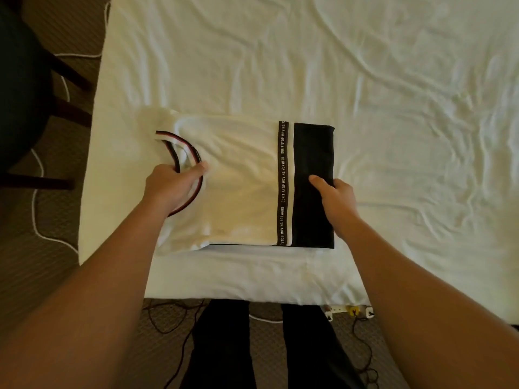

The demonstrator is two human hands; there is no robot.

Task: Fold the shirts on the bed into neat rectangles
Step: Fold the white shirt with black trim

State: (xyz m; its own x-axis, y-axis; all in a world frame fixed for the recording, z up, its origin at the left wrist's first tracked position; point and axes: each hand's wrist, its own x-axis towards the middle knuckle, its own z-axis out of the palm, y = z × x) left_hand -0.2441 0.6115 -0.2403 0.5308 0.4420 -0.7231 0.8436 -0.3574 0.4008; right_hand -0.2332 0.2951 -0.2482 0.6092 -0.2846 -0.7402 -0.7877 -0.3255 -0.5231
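At the far left of the frame a dark chair (25, 102) stands on the carpet, with a white cord (38, 175) trailing beside the bed (393, 108), whose wrinkled white sheet fills the upper and right parts of the picture.

The shirt (241, 181) lies left of centre, near the bed's lower edge, already folded into a rough rectangle with its collar end to the left and its black band to the right. It is soft, light cotton by the look of it: it will sag and slide apart if I lift it by one edge, and the folded layers have nothing to keep them together but their own weight.

My left hand (171, 183) grips the striped collar (182, 153), thumb on top and fingers curled under the neck opening. The collar is ribbed and firmer than the body, so it makes a fair handle.

My right hand (334, 197) pinches the black band (311, 186) at the right edge, thumb lying on top; the fingers seem tucked beneath the fold, though I cannot see them.

Both ends should rise together, kept level, so the layers stay stacked.

At the lower right a power strip (348, 310) lies on the floor.
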